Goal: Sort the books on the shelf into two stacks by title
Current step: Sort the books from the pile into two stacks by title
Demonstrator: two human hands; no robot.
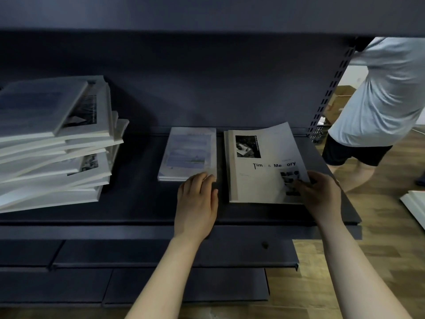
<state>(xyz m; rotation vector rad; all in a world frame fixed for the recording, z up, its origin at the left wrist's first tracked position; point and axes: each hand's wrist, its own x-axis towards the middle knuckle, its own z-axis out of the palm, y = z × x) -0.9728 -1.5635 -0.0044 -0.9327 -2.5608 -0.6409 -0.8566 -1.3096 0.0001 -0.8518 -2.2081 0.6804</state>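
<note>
On the dark shelf (142, 203) a messy pile of mixed books (55, 143) leans at the left. In the middle lies a small stack with a pale blue cover (187, 153). Right of it lies a white "Time & Memory" book (259, 169), its cover bowed upward at the far corner. My left hand (197, 201) rests with fingertips touching the blue stack's near right corner. My right hand (319, 194) pinches the white book at its near right corner, thumb on the cover.
A person in a light shirt and dark shorts (377, 100) stands right of the shelf's perforated upright (331, 88). Lower shelf boards (161, 284) jut out below. A white object (414, 203) lies on the wooden floor at the right.
</note>
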